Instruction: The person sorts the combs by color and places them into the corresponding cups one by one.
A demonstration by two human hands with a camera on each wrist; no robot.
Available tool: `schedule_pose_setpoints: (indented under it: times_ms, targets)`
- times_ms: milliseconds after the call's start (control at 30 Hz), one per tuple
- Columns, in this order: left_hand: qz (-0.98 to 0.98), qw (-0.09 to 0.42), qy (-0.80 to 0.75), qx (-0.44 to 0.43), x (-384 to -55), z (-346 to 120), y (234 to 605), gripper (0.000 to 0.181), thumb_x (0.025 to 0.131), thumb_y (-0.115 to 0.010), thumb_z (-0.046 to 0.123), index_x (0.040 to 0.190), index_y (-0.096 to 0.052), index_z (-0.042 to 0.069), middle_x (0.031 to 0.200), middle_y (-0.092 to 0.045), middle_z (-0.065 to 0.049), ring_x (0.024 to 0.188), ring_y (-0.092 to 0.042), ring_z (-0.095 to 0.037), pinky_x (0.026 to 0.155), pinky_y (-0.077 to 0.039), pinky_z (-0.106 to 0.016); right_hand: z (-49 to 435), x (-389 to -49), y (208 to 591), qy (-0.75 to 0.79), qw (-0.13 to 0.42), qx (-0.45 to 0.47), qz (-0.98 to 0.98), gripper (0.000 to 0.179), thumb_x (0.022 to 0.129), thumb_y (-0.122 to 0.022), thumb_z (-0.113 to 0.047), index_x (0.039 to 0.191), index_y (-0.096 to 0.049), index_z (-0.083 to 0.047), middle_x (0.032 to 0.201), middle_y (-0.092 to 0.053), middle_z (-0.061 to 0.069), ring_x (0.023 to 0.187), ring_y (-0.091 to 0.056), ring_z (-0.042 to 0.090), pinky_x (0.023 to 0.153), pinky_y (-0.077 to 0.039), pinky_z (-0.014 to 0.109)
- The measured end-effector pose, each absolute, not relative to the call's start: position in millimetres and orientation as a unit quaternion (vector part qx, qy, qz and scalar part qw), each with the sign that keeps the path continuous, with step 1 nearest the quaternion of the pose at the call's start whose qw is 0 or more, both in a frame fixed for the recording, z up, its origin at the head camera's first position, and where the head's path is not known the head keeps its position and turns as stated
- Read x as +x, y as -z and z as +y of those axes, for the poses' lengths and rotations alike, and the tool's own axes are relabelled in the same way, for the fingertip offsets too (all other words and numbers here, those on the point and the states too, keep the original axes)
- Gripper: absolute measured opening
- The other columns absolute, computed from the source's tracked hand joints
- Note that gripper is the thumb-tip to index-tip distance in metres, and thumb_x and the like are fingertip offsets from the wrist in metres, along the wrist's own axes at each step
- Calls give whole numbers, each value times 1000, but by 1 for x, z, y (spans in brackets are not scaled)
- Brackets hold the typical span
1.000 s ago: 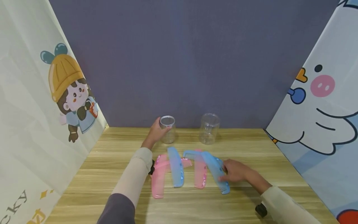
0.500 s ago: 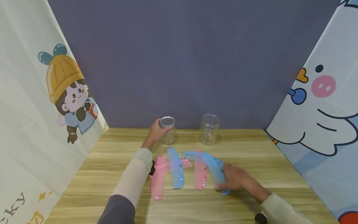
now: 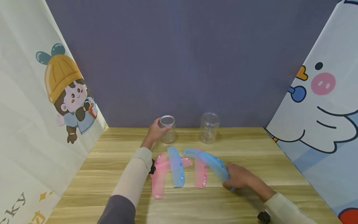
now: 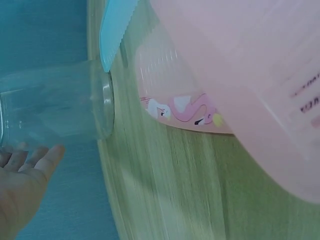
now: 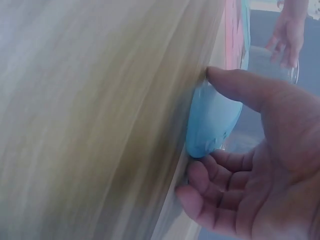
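At the back of the table my left hand (image 3: 155,132) holds a clear plastic jar (image 3: 169,137) near its rim, thumb across the front. The jar stands upright; in the left wrist view the fingers lie along its wall. My right hand (image 3: 240,178) pinches the near end of a translucent blue comb (image 3: 213,164) between thumb and fingers, as the right wrist view also shows. This comb overlaps another blue comb (image 3: 190,151) and a pink comb (image 3: 200,174). Left of them, a further blue comb (image 3: 175,168) lies across pink combs (image 3: 158,183).
A second clear jar (image 3: 209,129) stands upright at the back, right of the held one. Behind the wooden table (image 3: 117,174) rises a dark grey panel (image 3: 179,62). Cartoon-printed sheets (image 3: 25,109) flank both sides.
My right hand has closed around the blue comb's near end and shifted slightly right. That comb has swung its near end rightward. The left hand stays on its jar.
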State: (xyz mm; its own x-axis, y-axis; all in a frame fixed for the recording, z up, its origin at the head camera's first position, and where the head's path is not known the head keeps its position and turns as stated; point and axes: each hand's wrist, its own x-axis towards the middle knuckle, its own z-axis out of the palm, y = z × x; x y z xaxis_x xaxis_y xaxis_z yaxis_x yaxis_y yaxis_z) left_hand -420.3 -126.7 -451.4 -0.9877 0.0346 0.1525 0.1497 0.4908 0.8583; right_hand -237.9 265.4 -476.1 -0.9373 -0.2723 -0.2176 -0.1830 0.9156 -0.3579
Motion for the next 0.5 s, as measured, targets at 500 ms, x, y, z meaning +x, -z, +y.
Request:
schedule_pose_setpoints:
  times_ms: [500]
  targets:
    - [-857,52,509,-58,-416,-128,449,93,86,-81,43,157,-33,7,151,-49,-24,139,-48,-41,116,-41,-55,294,-252,472,217,98,-144,960,54,73,-83,-24,113,-60,4,95,-65,8,82,-58,18,69,-51,36]
